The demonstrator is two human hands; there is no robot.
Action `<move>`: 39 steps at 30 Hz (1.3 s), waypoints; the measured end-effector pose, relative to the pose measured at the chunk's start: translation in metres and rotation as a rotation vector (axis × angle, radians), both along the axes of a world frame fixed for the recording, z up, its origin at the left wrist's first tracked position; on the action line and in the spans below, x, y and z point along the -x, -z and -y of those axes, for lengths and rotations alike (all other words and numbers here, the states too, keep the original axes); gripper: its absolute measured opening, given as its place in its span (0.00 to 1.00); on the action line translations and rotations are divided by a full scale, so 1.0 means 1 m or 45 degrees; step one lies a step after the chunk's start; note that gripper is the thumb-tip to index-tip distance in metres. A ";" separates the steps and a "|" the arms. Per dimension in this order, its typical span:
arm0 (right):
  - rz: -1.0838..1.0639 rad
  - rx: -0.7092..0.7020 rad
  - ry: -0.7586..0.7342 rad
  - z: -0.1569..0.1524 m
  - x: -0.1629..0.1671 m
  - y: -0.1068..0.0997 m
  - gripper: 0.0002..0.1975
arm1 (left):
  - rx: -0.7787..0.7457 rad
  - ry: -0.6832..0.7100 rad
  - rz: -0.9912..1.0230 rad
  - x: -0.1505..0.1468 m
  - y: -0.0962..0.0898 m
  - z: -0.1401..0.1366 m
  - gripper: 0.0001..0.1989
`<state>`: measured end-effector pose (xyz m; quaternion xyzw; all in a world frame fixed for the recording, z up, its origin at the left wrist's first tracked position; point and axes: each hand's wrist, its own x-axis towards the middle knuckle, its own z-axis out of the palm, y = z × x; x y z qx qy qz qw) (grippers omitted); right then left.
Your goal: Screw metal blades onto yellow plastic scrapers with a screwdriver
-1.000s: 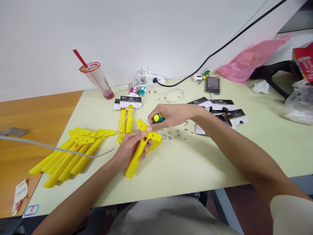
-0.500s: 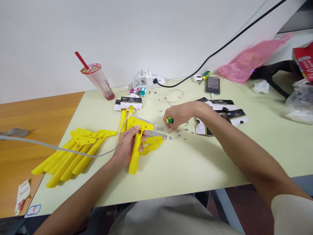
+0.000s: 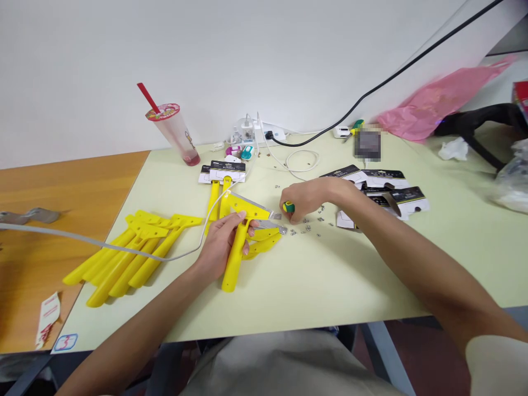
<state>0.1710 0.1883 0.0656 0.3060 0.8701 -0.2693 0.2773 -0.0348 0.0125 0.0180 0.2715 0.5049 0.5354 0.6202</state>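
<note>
While the left hand (image 3: 221, 247) grips one yellow scraper (image 3: 233, 263), thumb on top and fingers curled beneath, the right hand (image 3: 307, 199) is closed around one green-and-yellow screwdriver (image 3: 289, 207), just beside the scatter; whether its fingertips pinch anything else, you cannot tell! That scraper sits near the middle of the table (image 3: 330, 286), head away from the body, and two silver strips (image 3: 284, 230) show at its right. Under it, at least two more yellow pieces (image 3: 264, 246), partly hidden! Near the right hand, small metal bits (image 3: 306, 221), ten or more, too tiny for an exact count. Over on the left, a pile of yellow handles (image 3: 113, 275), at least five! Behind the left hand, two carded scrapers (image 3: 226, 186). To the right, at least four cards (image 3: 408, 197) overlap. At the back: one cup (image 3: 176, 132), one red straw (image 3: 148, 98).
</note>
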 end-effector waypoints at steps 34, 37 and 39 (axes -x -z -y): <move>0.123 -0.063 -0.090 0.022 0.013 -0.008 0.07 | 0.005 0.063 -0.040 0.001 0.000 0.000 0.17; 0.125 -0.094 -0.072 0.019 0.011 -0.007 0.07 | 0.010 0.076 -0.041 0.001 0.000 0.000 0.17; 0.109 -0.101 -0.064 0.017 0.010 -0.006 0.08 | 0.008 0.082 -0.031 0.002 0.000 0.000 0.17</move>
